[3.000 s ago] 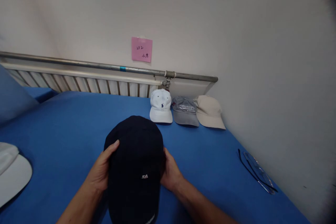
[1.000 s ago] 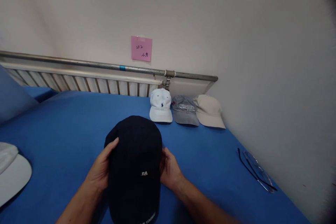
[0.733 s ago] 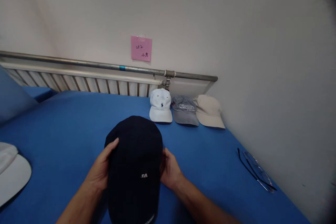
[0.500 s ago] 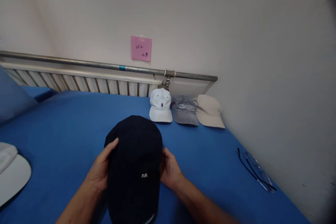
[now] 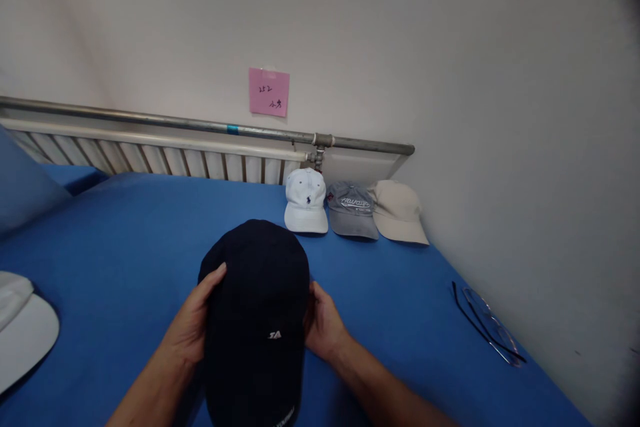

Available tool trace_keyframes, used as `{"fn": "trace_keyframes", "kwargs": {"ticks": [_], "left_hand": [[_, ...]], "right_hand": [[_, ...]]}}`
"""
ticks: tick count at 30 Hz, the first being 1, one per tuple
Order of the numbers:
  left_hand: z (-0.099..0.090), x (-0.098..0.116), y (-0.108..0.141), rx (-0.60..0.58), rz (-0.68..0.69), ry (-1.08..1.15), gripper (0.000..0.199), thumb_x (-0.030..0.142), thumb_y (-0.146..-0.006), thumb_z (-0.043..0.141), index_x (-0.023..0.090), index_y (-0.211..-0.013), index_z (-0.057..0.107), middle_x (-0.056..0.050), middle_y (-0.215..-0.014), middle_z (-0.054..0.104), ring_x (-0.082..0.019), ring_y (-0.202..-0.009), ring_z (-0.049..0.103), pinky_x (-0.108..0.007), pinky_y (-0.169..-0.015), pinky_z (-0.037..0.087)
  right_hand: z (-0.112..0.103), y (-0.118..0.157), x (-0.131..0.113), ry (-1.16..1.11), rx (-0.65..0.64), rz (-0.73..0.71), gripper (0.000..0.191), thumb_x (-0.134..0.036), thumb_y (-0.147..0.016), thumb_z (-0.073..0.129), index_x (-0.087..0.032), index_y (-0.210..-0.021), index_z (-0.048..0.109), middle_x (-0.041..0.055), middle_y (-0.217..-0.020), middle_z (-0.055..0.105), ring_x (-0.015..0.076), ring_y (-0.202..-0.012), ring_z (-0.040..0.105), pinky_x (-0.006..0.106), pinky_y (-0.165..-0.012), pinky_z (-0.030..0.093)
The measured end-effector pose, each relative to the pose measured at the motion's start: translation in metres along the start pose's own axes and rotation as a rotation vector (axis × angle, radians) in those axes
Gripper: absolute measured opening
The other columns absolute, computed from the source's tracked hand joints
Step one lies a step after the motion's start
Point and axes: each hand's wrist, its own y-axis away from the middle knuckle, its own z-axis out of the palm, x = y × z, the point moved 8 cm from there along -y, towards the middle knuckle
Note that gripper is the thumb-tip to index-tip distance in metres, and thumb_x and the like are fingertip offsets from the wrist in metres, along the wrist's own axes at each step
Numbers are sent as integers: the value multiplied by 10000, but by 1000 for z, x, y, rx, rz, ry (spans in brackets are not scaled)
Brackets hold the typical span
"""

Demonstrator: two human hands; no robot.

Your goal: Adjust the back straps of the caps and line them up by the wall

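Note:
A dark navy baseball cap (image 5: pixel 256 280) is held up between my two hands, its brim pointing down toward me and a small white logo on its front. My left hand (image 5: pixel 193 320) grips the cap's left side, thumb on top and fingers hidden beneath. On the other side, my right hand (image 5: pixel 324 323) is closed on the edge, its fingertips out of sight behind the cap. Beyond it, a white cap (image 5: pixel 306 203), a grey cap (image 5: pixel 353 210) and a beige cap (image 5: pixel 399 210) sit in a row near the wall.
Blue bedding (image 5: pixel 135 233) covers the surface. Another white cap (image 5: pixel 25 340) lies at the left edge, partly out of view. Glasses (image 5: pixel 487 327) rest at the right by the wall. A radiator (image 5: pixel 165 157) and metal pipe (image 5: pixel 175 122) run along the back, below a pink note (image 5: pixel 269 93).

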Motion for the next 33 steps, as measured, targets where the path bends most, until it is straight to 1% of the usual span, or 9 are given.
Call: {"fn": "trace_keyframes", "kwargs": {"ticks": [3,8,12,18,22,26,29,33], "left_hand": [[1,0,0,4,-4,-12,141,192,-850,624,120,-819,741,-90,-725,740,-213,-624,715,-304,-633,612],[2,1,1,1,22,-26,132,186,-844,629,118,-833,742,-90,-739,742,-213,-635,717,-295,-620,611],[2,1,0,0,15,-28,140,194,-845,630,117,-845,747,-105,-755,743,-222,-654,720,-310,-651,613],[-2,1,-2,7,21,-33,154,181,-853,617,114,-803,746,-94,-694,731,-215,-623,715,-309,-651,613],[-1,4,-3,2,63,-64,118,171,-838,640,117,-829,744,-84,-682,727,-229,-638,717,-360,-699,613],[-2,5,-2,22,73,-88,102,163,-836,645,115,-836,735,-86,-688,729,-234,-638,716,-396,-733,607],[-2,6,-4,22,73,-102,107,172,-842,641,114,-862,729,-96,-719,737,-239,-653,718,-403,-737,605],[-3,8,-6,39,91,-127,123,170,-849,630,108,-899,724,-100,-715,736,-232,-639,717,-376,-710,610]], "right_hand": [[-2,-3,0,-6,-11,-10,275,-311,-940,440,-191,-784,632,-8,-574,663,138,-511,611,249,-542,443],[-6,-7,1,-5,-11,-6,206,-322,-902,512,-194,-803,639,-9,-623,686,142,-554,630,257,-581,459],[-6,-8,2,-9,-22,-3,216,-300,-894,525,-183,-751,638,-15,-587,669,125,-520,605,239,-562,437],[-5,-8,3,-6,-34,17,233,-319,-886,531,-174,-737,637,-5,-593,674,132,-532,610,249,-590,449],[-4,-6,2,2,-24,15,225,-292,-880,540,-181,-705,626,-18,-556,652,121,-498,584,233,-543,423],[-3,-3,0,-3,-10,-11,231,-297,-899,519,-193,-725,630,-23,-569,655,125,-520,595,234,-556,435],[0,-1,-1,-10,-27,-26,232,-284,-904,502,-188,-752,650,-25,-591,660,116,-542,599,227,-592,443],[9,2,-1,5,-89,-40,138,-287,-827,606,-183,-768,674,-37,-621,665,118,-599,611,231,-667,457]]}}
